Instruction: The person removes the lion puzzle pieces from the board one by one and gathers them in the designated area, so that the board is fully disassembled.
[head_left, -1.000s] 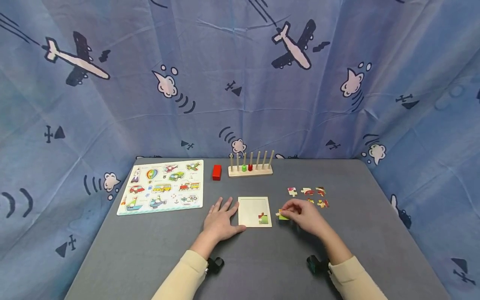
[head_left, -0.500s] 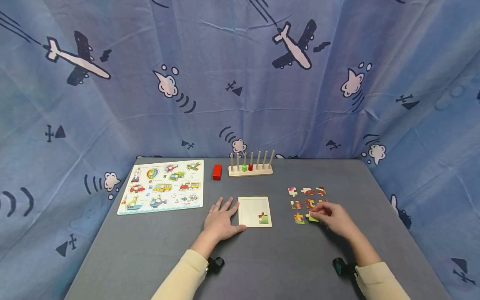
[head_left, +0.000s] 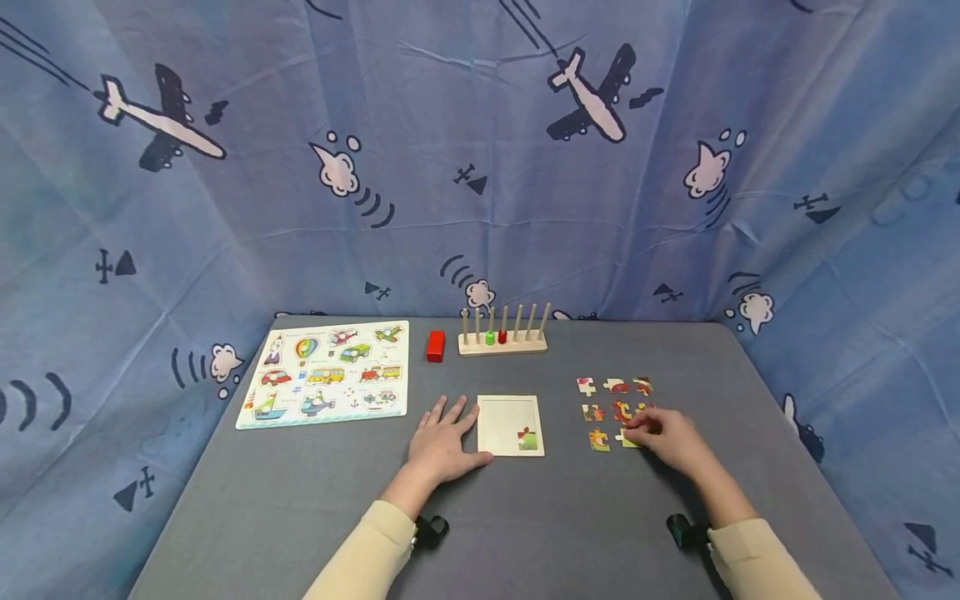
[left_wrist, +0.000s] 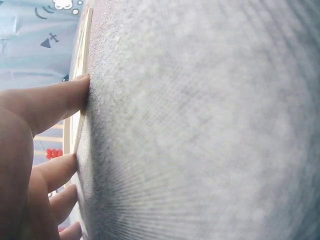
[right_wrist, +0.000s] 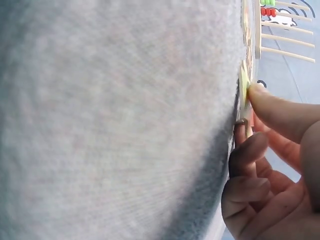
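My left hand [head_left: 438, 450] lies with spread fingers against the left side of a square wooden puzzle tray [head_left: 501, 417]; in the left wrist view its thumb [left_wrist: 75, 92] touches the tray's edge. One red-and-green puzzle piece [head_left: 527, 439] sits in the tray's lower right corner. Farther right, my right hand [head_left: 667, 437] pinches a green jigsaw piece [head_left: 627, 438] low at the table, partly hidden by the fingers. The right wrist view shows the thumb on this piece [right_wrist: 244, 85]. Several loose pieces [head_left: 599, 440] lie in rows beside and behind it.
A picture board of vehicles [head_left: 322, 375] lies at the back left. Next to it is a red block [head_left: 436, 347], then a wooden peg stand [head_left: 502, 347] with green and red beads. A patterned curtain rises behind the grey table [head_left: 525, 533].
My right hand has moved right, away from the tray's side to the loose pieces, carrying the green piece, then nearly stopped there. The left hand stays at the tray.
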